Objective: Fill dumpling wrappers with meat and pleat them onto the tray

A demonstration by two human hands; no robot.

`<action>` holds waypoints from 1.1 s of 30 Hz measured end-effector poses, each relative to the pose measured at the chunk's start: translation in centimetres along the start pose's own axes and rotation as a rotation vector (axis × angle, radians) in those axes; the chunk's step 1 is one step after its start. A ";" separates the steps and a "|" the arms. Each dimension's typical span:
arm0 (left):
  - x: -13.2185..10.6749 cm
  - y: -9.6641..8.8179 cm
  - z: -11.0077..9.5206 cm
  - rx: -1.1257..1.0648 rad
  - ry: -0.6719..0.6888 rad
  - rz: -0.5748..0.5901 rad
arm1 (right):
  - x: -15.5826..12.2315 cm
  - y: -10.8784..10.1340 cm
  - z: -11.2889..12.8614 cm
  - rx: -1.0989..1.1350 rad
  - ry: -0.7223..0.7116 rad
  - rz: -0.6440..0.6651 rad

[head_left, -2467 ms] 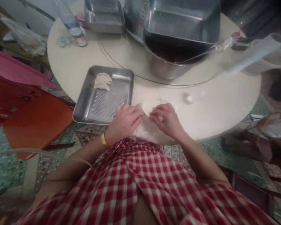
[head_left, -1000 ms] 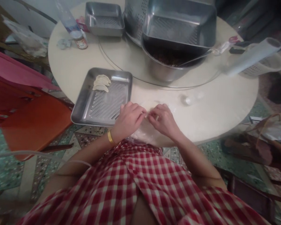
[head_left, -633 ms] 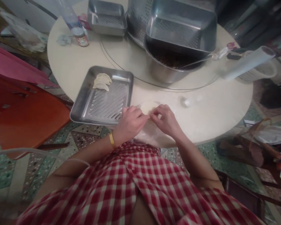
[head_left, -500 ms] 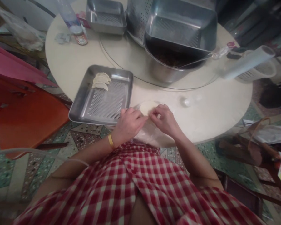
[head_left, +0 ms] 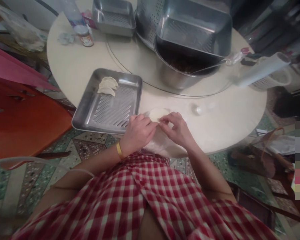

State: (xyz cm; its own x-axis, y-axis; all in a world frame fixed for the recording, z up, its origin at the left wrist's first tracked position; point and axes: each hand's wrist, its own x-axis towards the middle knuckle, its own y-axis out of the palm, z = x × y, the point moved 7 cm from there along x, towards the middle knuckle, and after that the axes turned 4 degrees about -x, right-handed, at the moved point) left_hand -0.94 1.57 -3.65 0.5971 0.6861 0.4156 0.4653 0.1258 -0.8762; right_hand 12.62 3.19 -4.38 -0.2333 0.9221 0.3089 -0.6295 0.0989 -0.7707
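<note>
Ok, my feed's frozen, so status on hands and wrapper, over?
Left hand, right hand: fingertips meet at near edge of dough wrapper, grip unclear. Wrapper flat on plastic bag. Tray with folded dumplings beside left hand, not blocking.

Shiny ribbed metal tray (head_left: pixel 110 115); matt, pale dough wrapper (head_left: pixel 157 113); smooth, faintly glossy cream tabletop (head_left: pixel 227 113)

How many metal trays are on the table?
3: near tray beside the left hand, small tray at the far edge, deep tray atop the bowl. Others may be hidden.

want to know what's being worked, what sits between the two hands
A round dough wrapper lies between left hand and right hand, fingertips touching it; head view.
</note>
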 end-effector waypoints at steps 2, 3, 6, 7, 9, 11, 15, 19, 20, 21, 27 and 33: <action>0.1 0.1 0.1 -0.026 -0.021 0.010 | -0.2 0.2 0.2 -0.038 -0.005 0.000; 0.0 0.1 0.1 -0.034 -0.028 0.014 | -0.2 0.3 0.2 -0.053 -0.005 -0.001; -0.2 0.1 0.1 -0.031 -0.021 0.005 | 0.0 0.5 0.0 -0.022 0.018 0.010; -0.4 0.0 0.0 -0.020 -0.008 0.000 | 0.2 0.4 -0.3 0.015 0.043 0.009; -0.7 0.0 -0.1 0.018 0.026 -0.004 | 0.6 0.0 -1.3 0.113 0.128 -0.004; -1.0 0.1 -0.3 0.061 0.060 0.005 | 1.1 -0.5 -2.8 0.244 0.258 -0.012; -1.3 0.0 -0.3 0.069 0.078 0.043 | 2.5 -1.3 -5.7 0.547 0.523 0.001; -0.5 -0.6 0.7 -0.229 -0.052 0.066 | 4.3 -1.8 -6.8 0.746 0.645 0.039; -0.1 -0.7 1.1 -0.412 -0.122 0.060 | 4.6 -1.9 -6.9 0.781 0.663 0.054; 0.3 -0.6 1.6 -0.640 -0.215 0.047 | 5.0 -2.0 -6.8 0.809 0.673 0.064; 2.4 3.2 1.9 -2.004 -1.048 -0.042 | 7.4 -3.7 -4.9 0.811 0.560 0.081; 4.6 3.7 0.9 -2.363 -1.132 -0.083 | 7.7 -4.6 1.3 0.443 0.075 0.108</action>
State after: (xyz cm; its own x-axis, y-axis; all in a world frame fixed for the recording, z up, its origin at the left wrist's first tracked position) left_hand 2.96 5.83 -5.18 0.5439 0.7273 -0.4185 0.4782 0.1412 0.8668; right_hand 12.77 9.33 2.27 -0.2708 0.9445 0.1857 -0.8644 -0.1537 -0.4788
